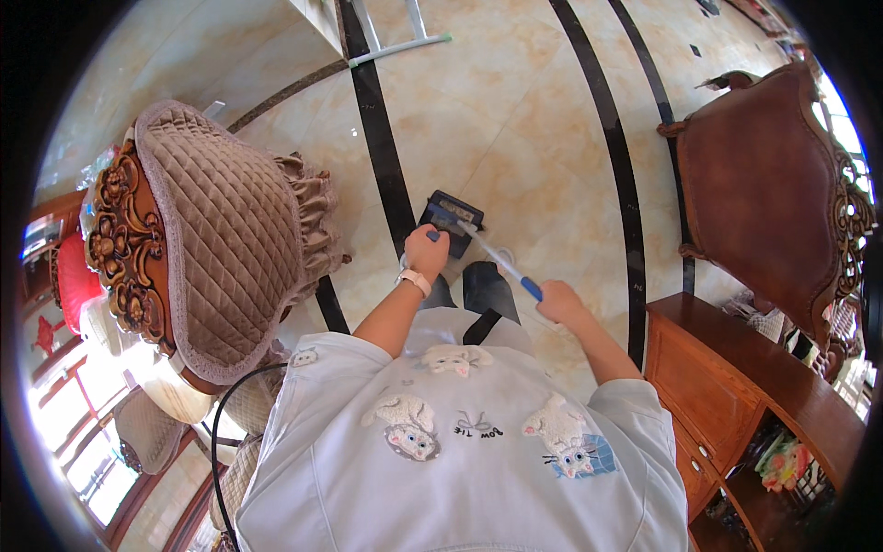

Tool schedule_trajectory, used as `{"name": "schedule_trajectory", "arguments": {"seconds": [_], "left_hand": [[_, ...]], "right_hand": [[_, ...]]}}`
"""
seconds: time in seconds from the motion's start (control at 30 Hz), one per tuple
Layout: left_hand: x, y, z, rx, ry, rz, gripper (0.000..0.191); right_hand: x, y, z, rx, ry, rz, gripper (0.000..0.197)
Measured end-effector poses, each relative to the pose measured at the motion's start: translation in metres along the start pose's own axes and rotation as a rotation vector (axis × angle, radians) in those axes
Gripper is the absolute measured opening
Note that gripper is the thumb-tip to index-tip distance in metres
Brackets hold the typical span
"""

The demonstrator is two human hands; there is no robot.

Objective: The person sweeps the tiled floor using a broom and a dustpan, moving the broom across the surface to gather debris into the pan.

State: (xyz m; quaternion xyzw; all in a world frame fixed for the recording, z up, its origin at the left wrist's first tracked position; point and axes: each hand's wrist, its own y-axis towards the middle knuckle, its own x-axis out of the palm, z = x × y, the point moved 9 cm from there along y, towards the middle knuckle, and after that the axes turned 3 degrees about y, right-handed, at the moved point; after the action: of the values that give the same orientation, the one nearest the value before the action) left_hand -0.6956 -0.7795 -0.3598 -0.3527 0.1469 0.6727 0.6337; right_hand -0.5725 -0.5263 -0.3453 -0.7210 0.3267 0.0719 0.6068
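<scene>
My left hand (428,252), with a pale watch band at its wrist, is closed around an upright handle whose blue end shows above the fist. Below it on the floor lies a dark blue dustpan (463,243), with greyish debris visible inside. My right hand (560,301) grips the blue end of a long pole, a broom handle (498,259), which slants down and left to the dustpan. The broom's blue head (441,212) appears to be over the pan; its bristles are hard to make out. My feet are just behind the dustpan.
To the left stands a carved wooden chair with a quilted cover (234,234). A brown leather-backed chair (752,186) and a wooden cabinet (710,372) are on the right. White metal legs (400,50) rest on the marble-look tile floor (510,110) ahead. Dark strips cross the floor.
</scene>
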Motion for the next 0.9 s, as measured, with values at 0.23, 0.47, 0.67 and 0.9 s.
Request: {"name": "schedule_trajectory", "arguments": {"seconds": [0.23,0.47,0.67,0.9], "left_hand": [[-0.019,-0.021,-0.008,-0.068,0.014,-0.036,0.02],[-0.011,-0.021,-0.025,-0.082,0.03,-0.104,0.022],[-0.01,-0.007,-0.055,-0.147,-0.067,-0.11,0.024],[-0.023,-0.004,-0.039,-0.111,-0.02,-0.134,0.023]], "right_hand": [[-0.022,0.011,0.009,0.055,0.091,0.148,0.017],[0.027,0.06,-0.051,0.009,0.087,0.198,0.019],[0.073,0.019,-0.082,-0.008,0.03,0.042,0.018],[0.016,-0.008,-0.067,0.011,0.231,-0.055,0.015]]}}
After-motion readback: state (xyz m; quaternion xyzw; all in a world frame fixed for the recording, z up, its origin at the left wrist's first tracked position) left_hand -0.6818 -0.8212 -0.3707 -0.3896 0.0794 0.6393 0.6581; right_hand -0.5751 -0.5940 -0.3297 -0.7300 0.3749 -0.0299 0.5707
